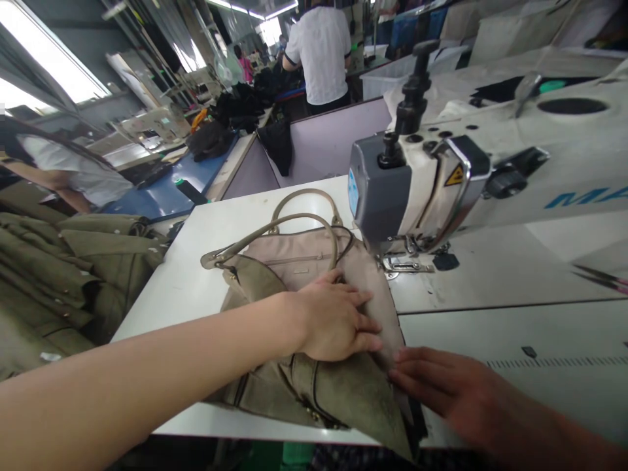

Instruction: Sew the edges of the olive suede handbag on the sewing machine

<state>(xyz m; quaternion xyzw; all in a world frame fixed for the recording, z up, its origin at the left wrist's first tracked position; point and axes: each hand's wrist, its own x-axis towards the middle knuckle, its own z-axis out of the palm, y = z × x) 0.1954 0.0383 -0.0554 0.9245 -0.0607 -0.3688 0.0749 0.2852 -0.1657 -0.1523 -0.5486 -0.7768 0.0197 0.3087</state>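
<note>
An olive-green handbag (353, 386) with a pinkish-beige lining lies opened out on the white sewing table (171, 288). Its two looped handles (307, 216) point away from me. My left hand (333, 317) rests on the lining with its fingers spread, pressing the bag from above. At the bag's right edge, my right hand (446, 386) touches the lining with its fingertips, fingers stretched out and close together. Just beyond the bag's right side stands the sewing machine (422, 190), its presser foot (405, 263) apart from the fabric.
Olive-green bag pieces (73, 268) are heaped at the left. Small scissors (601, 278) lie on the machine bed at the right. A green-topped thread spool (189, 191) stands behind the table. A person in a white shirt (321, 55) works further back, and another person (69, 163) sits at the left.
</note>
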